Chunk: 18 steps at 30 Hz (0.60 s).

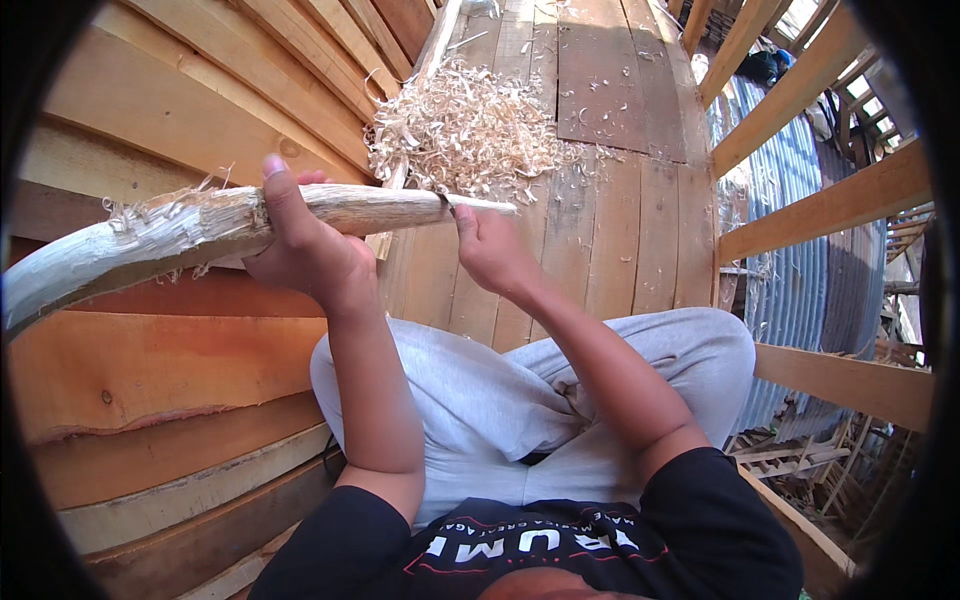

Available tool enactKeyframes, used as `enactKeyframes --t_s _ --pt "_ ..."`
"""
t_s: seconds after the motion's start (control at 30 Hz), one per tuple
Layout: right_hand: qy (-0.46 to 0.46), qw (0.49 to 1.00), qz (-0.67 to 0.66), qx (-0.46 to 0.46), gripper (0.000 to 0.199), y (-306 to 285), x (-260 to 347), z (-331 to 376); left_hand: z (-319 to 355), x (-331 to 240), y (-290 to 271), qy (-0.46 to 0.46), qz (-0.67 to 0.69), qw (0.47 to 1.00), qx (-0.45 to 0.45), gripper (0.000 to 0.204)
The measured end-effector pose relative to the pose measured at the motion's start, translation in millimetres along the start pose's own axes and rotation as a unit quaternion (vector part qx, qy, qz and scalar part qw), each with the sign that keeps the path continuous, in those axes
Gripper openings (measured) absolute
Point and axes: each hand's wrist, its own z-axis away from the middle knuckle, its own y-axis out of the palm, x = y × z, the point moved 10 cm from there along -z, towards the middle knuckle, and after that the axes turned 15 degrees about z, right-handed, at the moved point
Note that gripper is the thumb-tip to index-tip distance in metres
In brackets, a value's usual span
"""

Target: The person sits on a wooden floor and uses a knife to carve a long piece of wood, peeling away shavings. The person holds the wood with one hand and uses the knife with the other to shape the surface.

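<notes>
A long, curved pale wooden pole (375, 209) runs from the far left to the middle, its left part rough with torn fibres and its right end tapering smooth. My left hand (310, 235) is closed around it from below, thumb on the near face pointing up. Against the tapered end, my right hand (493, 250) is closed in a fist, slightly blurred. A short dark blade (447, 203) shows at its thumb and touches the wood. It looks like a knife, with its handle hidden in the fist.
Curly wood shavings (465, 130) lie heaped on the plank floor (620, 230) ahead. Stacked boards (170, 365) line my left side. A wooden railing (830, 205) stands on the right, with corrugated metal sheets (790, 270) beyond it. My crossed legs (460, 400) are beneath my arms.
</notes>
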Motion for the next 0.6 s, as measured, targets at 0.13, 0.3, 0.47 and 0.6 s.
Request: enactKeyframes --t_s 0.13,0.3,0.47,0.6 --pt "0.061 0.997 -0.002 0.045 0.056 9 -29 -6 -11 6 5 -0.016 -0.008 1.0 0.01 0.035" --pt "0.076 0.995 0.008 0.061 0.056 -3 -21 1 -24 11 5 -0.125 0.038 0.978 0.163 0.031" --pt "0.035 0.997 0.054 0.044 0.058 -15 -4 -2 -14 17 7 -0.11 0.073 0.978 0.163 0.029" --pt "0.081 0.993 0.004 0.089 0.058 -9 -22 -2 -9 11 7 -0.054 0.041 0.994 0.084 0.033"
